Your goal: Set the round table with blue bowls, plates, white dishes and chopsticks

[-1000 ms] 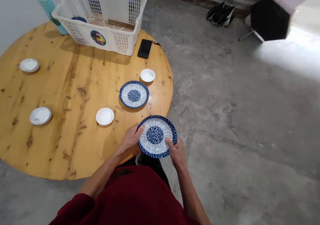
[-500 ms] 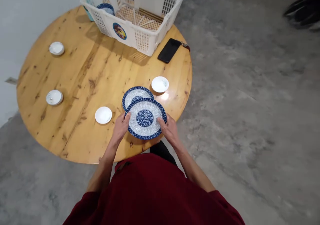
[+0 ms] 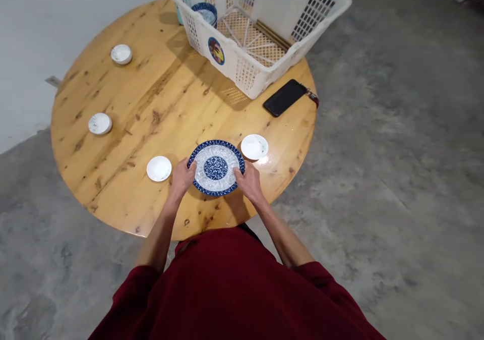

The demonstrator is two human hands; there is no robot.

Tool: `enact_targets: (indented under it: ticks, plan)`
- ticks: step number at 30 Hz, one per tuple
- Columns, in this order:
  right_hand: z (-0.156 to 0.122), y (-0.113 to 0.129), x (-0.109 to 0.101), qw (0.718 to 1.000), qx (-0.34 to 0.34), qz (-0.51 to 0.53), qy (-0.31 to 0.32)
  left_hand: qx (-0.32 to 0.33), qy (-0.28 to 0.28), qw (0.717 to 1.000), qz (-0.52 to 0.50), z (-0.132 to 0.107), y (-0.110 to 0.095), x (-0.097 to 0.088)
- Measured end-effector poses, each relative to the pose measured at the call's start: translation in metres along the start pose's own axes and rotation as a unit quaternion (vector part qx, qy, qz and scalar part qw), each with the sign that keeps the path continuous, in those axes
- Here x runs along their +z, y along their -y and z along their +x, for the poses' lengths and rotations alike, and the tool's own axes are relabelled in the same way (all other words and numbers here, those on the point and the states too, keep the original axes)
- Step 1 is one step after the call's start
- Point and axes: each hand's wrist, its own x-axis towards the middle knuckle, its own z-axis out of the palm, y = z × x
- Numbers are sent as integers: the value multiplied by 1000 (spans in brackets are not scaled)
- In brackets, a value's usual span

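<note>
Your plate (image 3: 215, 168): dark blue rim with white figuring; pale grey-white band, floral; centre in blue-and-white scrollwork.
Your shirt (image 3: 234, 289): plain deep red.
Bowl (image 3: 254, 147) right of your plate: white, small greenish marks inside.
Table (image 3: 181, 108) before you: yellow-brown wood, dark knots and streaks.
Basket (image 3: 232, 57): white; round badge (image 3: 216, 51) blue-edged, yellow and red within.
Phone (image 3: 285, 98): black.

Mottled grey floor (image 3: 393, 168), round wooden table (image 3: 170, 128) – pale wall (image 3: 68, 37) alongside.

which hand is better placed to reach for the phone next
Probably the right hand: it is nearer the phone, gripping the plate by its right edge. The left hand grips the plate's left edge, farther away.
</note>
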Motion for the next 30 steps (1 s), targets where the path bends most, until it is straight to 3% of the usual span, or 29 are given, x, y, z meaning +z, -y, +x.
enact_targets:
  ticks: [13, 22, 30]
  plan:
    - [16, -10, 18, 994, 27, -102, -23, -20, 18, 981, 191, 20, -9, -4]
    - [11, -6, 24, 992, 4, -129, -7, -54, 27, 970, 234, 19, -10, -5]
    - [10, 3, 30, 983, 49, -178, 15, -63, 27, 973, 219, 19, -8, -10]
